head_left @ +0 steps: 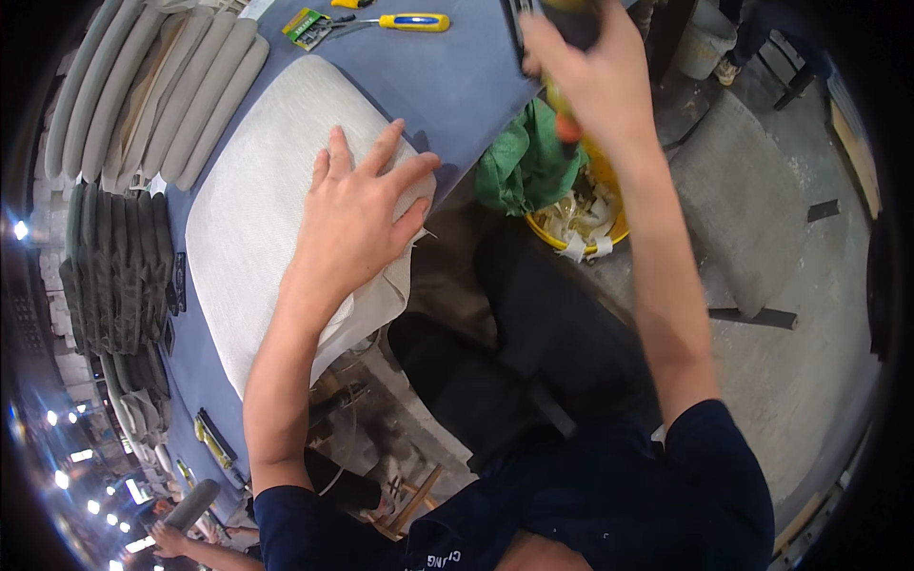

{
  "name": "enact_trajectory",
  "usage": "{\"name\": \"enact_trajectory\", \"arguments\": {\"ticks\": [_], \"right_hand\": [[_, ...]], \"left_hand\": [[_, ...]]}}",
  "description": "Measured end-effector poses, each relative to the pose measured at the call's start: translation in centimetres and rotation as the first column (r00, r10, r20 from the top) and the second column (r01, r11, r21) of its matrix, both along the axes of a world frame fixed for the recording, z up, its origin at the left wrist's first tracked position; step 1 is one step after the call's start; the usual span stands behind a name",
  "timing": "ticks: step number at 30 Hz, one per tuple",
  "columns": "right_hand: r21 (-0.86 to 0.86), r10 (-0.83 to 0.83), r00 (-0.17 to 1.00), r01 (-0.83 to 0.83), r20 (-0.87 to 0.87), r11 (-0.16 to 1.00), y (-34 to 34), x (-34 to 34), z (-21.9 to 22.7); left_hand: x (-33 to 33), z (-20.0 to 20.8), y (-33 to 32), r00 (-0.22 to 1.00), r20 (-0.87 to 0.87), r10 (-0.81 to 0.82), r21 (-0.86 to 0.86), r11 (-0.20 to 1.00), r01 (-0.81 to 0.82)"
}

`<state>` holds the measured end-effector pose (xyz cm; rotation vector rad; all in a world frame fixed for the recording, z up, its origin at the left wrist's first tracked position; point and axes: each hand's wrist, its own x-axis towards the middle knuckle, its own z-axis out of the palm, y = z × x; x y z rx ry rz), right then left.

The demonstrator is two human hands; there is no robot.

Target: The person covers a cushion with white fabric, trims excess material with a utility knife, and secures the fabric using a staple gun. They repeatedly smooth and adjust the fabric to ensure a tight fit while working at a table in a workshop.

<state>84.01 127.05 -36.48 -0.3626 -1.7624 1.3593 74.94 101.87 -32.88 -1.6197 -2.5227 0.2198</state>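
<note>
My left hand point(357, 214) lies spread over a cream fabric-covered seat panel point(257, 190), its fingertips near the panel's right side. Loose fabric folds hang along that edge, under and beside the wrist. At the top of the view, my right hand point(595, 81) is closed around a dark hand tool point(576, 24) with yellow and orange parts. Motion blurs the tool and the hand hides much of it, so its kind is unclear. The tool is held up near the blue table's edge, apart from the panel.
Grey padded panels point(143, 105) and dark ones point(114, 266) stand stacked on the blue table point(457, 76) at left. A yellow-handled screwdriver point(414, 21) lies beside a small green packet point(307, 29). Below the edge sits a yellow bin point(547, 236) of scraps with a green bag point(524, 162). Another person's hand point(171, 541) shows lower left.
</note>
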Motion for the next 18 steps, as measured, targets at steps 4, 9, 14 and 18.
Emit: {"name": "enact_trajectory", "arguments": {"ticks": [4, 9, 14, 18], "right_hand": [[-0.123, 0.151, 0.977, -0.17, -0.148, 0.978, -10.2, 8.3, -7.6], [-0.348, 0.247, 0.969, -0.241, -0.029, 0.906, -17.8, 8.9, -12.8], [-0.12, 0.172, 0.983, -0.18, -0.07, 0.976, -16.0, 7.1, -14.8], [-0.18, 0.225, 0.97, -0.238, -0.091, 0.954, -15.8, 6.7, -14.6]], "left_hand": [[-0.5, -0.3, 1.6, 0.996, -0.013, -0.085, 0.009, 0.996, 0.085], [-0.4, -0.1, 1.3, 0.998, -0.037, -0.053, -0.064, 0.997, 0.051], [-0.4, 0.0, 1.6, 0.998, -0.034, -0.058, -0.089, 0.995, 0.055], [-0.3, 0.1, 1.9, 0.998, -0.025, -0.059, -0.101, 0.993, 0.056]]}}
